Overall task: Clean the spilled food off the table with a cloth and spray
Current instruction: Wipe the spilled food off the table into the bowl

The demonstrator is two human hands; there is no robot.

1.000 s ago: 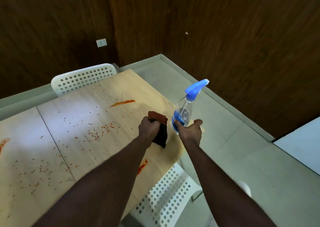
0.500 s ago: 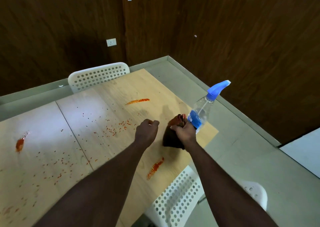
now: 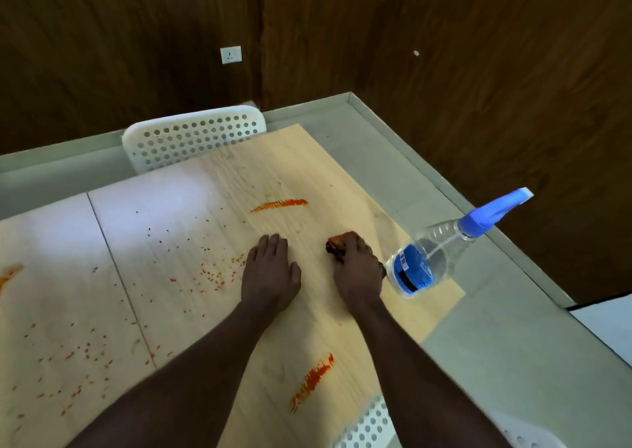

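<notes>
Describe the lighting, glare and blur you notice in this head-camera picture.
Head view: pale glare washes out the table beside the far chair; head view: the spray bottle looks motion-smeared; head view: the wood wall is dim.

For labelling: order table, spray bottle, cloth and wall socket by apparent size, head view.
Table
Spray bottle
Cloth and wall socket: alike; the right hand covers most of the cloth.
</notes>
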